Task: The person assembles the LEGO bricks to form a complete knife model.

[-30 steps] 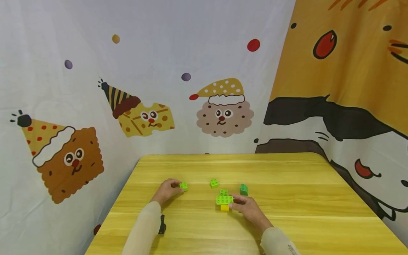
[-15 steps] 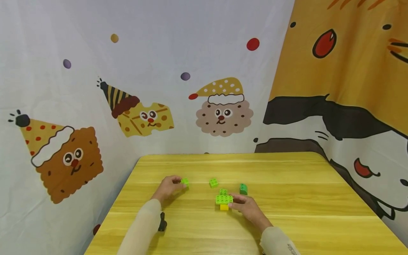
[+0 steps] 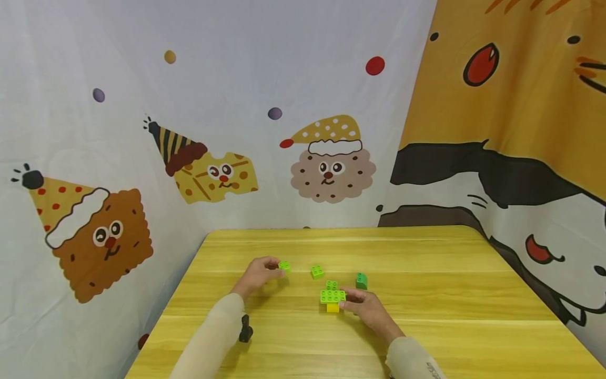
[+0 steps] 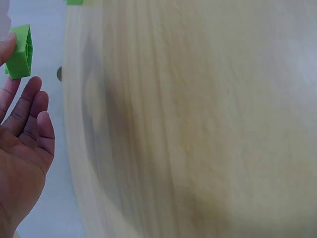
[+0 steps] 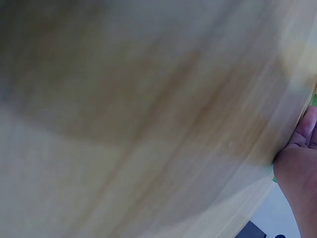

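Observation:
My left hand [image 3: 258,273] pinches a light green toy building block [image 3: 284,266] between thumb and fingers. In the left wrist view the hollow underside of that green block [image 4: 21,52] shows, and the other fingers are loosely bent below it. My right hand [image 3: 373,311] holds the right end of a small block build [image 3: 333,296]: a long light green block on top of a yellow block [image 3: 333,308], with a smaller green studded part behind. The right wrist view shows only part of the right hand [image 5: 297,158]; its fingertips are cut off.
A loose light green block [image 3: 317,271] lies between the hands, farther back. To its right stands a dark green block [image 3: 362,281] with a curved side, just beyond the right hand. The wooden table [image 3: 426,252] ends at a patterned cloth [image 3: 265,184].
My left hand has moved right and slightly away from me, carrying the light green block toward the loose one. The right hand and the block build have stayed put.

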